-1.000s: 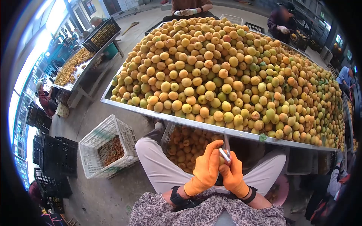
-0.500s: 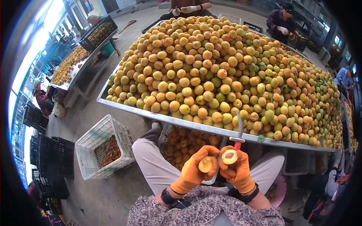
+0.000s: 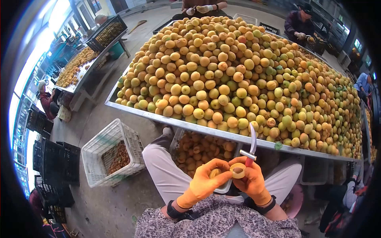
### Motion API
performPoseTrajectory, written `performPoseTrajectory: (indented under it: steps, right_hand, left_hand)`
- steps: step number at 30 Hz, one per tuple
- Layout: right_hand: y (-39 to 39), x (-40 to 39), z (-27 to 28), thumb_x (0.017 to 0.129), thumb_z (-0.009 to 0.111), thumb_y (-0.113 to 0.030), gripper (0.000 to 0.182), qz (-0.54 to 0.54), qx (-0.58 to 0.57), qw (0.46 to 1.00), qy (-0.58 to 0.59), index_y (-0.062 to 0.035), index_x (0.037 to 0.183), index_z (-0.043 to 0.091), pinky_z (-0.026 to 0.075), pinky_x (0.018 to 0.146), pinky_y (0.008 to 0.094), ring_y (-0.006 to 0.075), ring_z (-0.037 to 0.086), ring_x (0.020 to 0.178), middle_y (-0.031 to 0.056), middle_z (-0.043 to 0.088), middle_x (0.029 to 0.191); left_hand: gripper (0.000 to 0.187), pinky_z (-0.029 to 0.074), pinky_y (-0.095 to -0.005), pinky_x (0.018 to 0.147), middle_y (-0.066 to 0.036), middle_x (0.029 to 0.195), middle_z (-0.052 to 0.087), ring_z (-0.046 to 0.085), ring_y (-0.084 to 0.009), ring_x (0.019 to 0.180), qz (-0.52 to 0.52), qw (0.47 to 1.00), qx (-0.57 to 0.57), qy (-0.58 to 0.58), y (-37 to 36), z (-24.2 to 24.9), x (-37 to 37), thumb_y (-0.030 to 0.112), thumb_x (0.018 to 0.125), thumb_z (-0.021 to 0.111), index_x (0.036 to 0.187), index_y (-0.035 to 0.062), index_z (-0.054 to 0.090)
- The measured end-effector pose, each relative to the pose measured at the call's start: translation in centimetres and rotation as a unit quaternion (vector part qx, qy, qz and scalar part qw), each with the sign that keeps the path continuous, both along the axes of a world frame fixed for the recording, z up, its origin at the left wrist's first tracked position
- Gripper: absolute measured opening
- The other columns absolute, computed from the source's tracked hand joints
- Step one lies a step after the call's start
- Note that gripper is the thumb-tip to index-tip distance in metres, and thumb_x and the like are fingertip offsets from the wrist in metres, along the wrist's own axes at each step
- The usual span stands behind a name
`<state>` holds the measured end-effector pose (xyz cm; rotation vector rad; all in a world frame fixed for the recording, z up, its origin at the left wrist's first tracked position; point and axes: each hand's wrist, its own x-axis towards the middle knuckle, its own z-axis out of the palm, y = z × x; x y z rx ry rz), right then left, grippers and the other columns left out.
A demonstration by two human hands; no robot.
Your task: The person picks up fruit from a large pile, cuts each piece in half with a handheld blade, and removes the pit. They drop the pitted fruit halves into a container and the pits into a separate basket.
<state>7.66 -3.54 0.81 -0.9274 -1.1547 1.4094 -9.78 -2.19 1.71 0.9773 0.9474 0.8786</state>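
Since the earlier frame, the two halves have come closer together, and the left fingers now reach to the right half. This right half [image 3: 238, 170] faces up, with its brown pit in it; the left half [image 3: 214, 173] is partly hidden. The left hand [image 3: 203, 181] has its grip closed around the left half. The right hand [image 3: 251, 180] is closed too, pinching the right half and keeping the knife [image 3: 253, 139]. So the cut is done, but the pit is not out. Below, much fruit [image 3: 198, 152] looks already opened; the white crate [image 3: 92, 164] has brown pieces, probably pits. On the tabletop [image 3: 190, 126], a large heap [image 3: 222, 79] remains whole.
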Motion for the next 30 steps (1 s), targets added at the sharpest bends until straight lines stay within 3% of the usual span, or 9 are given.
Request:
performPoseTrajectory:
  steps: [1, 2, 6, 9, 13, 15, 22, 29, 30]
  right_hand:
    - [-0.1, 0.2, 0.8, 0.084, 0.057, -0.010, 0.035, 0.029, -0.186, 0.979, 0.077, 0.0036, 0.116, 0.056, 0.032, 0.044, 0.0180, 0.0057, 0.046, 0.050, 0.0044, 0.060, 0.080]
    - [-0.2, 0.1, 0.9, 0.084, 0.057, -0.010, 0.035, 0.030, -0.185, 0.979, 0.077, 0.0036, 0.116, 0.056, 0.032, 0.044, 0.0180, 0.0057, 0.046, 0.050, 0.0044, 0.060, 0.080]
    - [-0.4, 0.1, 0.5, 0.083, 0.057, -0.007, 0.040, 0.076, -0.127, 0.988, 0.051, 0.0016, 0.123, 0.054, 0.032, 0.047, 0.0178, 0.0030, 0.045, 0.055, -0.0014, 0.054, 0.076]
    - [-0.2, 1.0, 0.4, 0.087, 0.066, -0.007, 0.042, 0.139, -0.111, 0.984, -0.018, -0.0004, 0.127, 0.055, 0.043, 0.063, 0.0230, 0.0080, 0.049, 0.071, 0.0009, 0.052, 0.087]
    - [-0.4, 1.3, 0.0, 0.084, 0.067, -0.005, 0.042, 0.133, -0.098, 0.985, -0.053, -0.0019, 0.125, 0.056, 0.044, 0.066, 0.0251, 0.0114, 0.051, 0.073, 0.0028, 0.053, 0.086]
    - [-0.6, 1.2, -0.9, 0.081, 0.069, -0.004, 0.046, 0.109, 0.009, 0.987, -0.117, -0.0031, 0.125, 0.056, 0.045, 0.068, 0.0286, 0.0173, 0.052, 0.074, 0.0060, 0.054, 0.086]
    - [-0.8, 0.5, -1.1, 0.077, 0.073, -0.004, 0.053, 0.031, 0.157, 0.961, -0.225, -0.0047, 0.127, 0.055, 0.045, 0.066, 0.0322, 0.0248, 0.054, 0.071, 0.0097, 0.053, 0.084]
    - [-1.0, 0.4, -0.6, 0.078, 0.073, -0.005, 0.051, 0.011, 0.159, 0.954, -0.255, -0.0047, 0.126, 0.055, 0.045, 0.064, 0.0335, 0.0261, 0.053, 0.068, 0.0105, 0.052, 0.082]
    - [-1.2, 0.4, -1.5, 0.080, 0.073, -0.005, 0.047, 0.007, 0.135, 0.965, -0.226, -0.0041, 0.124, 0.056, 0.044, 0.062, 0.0313, 0.0221, 0.053, 0.065, 0.0084, 0.053, 0.081]
  left_hand:
    - [0.019, 0.044, -0.0199, 0.059, -0.004, 0.081, 0.063, 0.058, -0.0067, 0.070, 0.018, 1.000, -0.001, 0.022, 0.0, 0.2, 0.2, 0.004, 0.083, 0.072, 0.098, 0.0002, 0.061]
    - [0.019, 0.044, -0.0199, 0.059, -0.004, 0.081, 0.063, 0.058, -0.0067, 0.070, 0.019, 1.000, 0.000, 0.022, -0.1, 0.2, 0.1, 0.004, 0.083, 0.072, 0.098, 0.0002, 0.061]
    - [0.014, 0.041, -0.0197, 0.054, -0.003, 0.076, 0.062, 0.054, -0.0059, 0.063, 0.024, 0.999, -0.017, 0.018, -0.2, 0.1, -0.2, 0.007, 0.087, 0.067, 0.097, -0.0003, 0.060]
    - [0.011, 0.039, -0.0198, 0.053, -0.002, 0.074, 0.061, 0.052, -0.0051, 0.061, 0.021, 0.999, -0.035, 0.002, -0.4, -0.1, -0.1, 0.007, 0.089, 0.063, 0.096, -0.0003, 0.059]
    - [0.007, 0.038, -0.0198, 0.052, -0.002, 0.076, 0.059, 0.051, -0.0044, 0.062, 0.002, 0.999, -0.033, -0.020, -0.4, -0.8, 0.3, 0.004, 0.089, 0.057, 0.095, 0.0001, 0.057]
    - [0.008, 0.039, -0.0198, 0.053, -0.001, 0.077, 0.059, 0.051, -0.0043, 0.064, -0.009, 1.000, -0.024, 0.004, -0.3, -1.8, 0.4, 0.004, 0.089, 0.056, 0.096, 0.0001, 0.057]
    - [0.012, 0.041, -0.0226, 0.056, 0.001, 0.072, 0.058, 0.048, -0.0040, 0.065, -0.057, 0.997, 0.031, 0.048, 0.6, -3.1, 0.4, 0.008, 0.087, 0.056, 0.098, 0.0023, 0.058]
    - [0.010, 0.041, -0.0232, 0.055, 0.002, 0.071, 0.057, 0.048, -0.0042, 0.064, -0.063, 0.996, 0.017, 0.066, 0.6, -2.6, 1.0, 0.008, 0.087, 0.055, 0.096, 0.0032, 0.058]
    - [0.010, 0.041, -0.0230, 0.055, 0.002, 0.072, 0.057, 0.048, -0.0039, 0.064, -0.056, 0.995, 0.035, 0.080, 0.5, -2.9, 1.1, 0.007, 0.087, 0.056, 0.095, 0.0029, 0.058]
